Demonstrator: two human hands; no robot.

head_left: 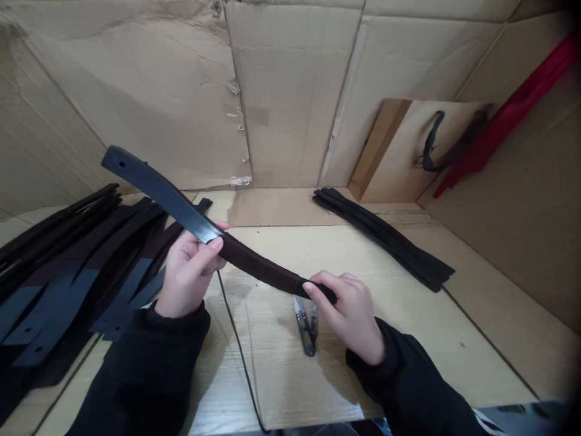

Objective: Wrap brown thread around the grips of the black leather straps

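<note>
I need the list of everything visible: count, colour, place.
Part-wrapped strip: one, black-brown, between hands.
Cord: one, dark, below left hand.
Thread snips: one, black-silver, near right hand.
Piled strips: many, dark, left.
Bundled strips: several, black, right.
Boxlike cardboard: one, brown, back right.
Strap: one, black, by boxlike cardboard.
Long band: one, red, far right.
Cardboard panels: several, brown, behind.
Table: one, pale, underneath.
Blurred items: uncountable, mixed, bottom edge.
Left hand: one, strip's middle.
Right hand: one, strip's end.
Sleeves: two, black, forearms.
</note>
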